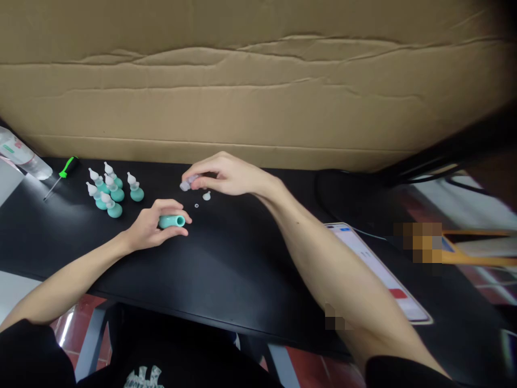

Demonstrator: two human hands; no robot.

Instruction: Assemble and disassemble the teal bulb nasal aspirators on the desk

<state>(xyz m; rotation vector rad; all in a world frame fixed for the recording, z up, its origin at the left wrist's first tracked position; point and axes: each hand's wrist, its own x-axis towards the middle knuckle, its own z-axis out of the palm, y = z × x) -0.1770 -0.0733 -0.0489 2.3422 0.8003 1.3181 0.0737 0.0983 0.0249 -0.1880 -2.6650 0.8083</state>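
My left hand (155, 223) is closed around a teal rubber bulb (172, 221), whose round open mouth points right. Above it and to the right, my right hand (224, 172) pinches a small translucent plastic piece (188, 183) between thumb and fingertips. Just below the right hand, a small white tip (207, 196) and a tiny ring (196, 205) lie on the black table (226, 264). To the left of my left hand stand several teal bulbs (115, 209) fitted with translucent pointed tops, one of them slightly apart from the cluster.
A green-handled screwdriver (63, 173) and a clear bottle (24, 153) lie at the far left. A large phone or tablet (404, 302) rests partly under my right forearm. Cardboard (242, 108) walls off the back; a dark cable (319, 188) runs along the right.
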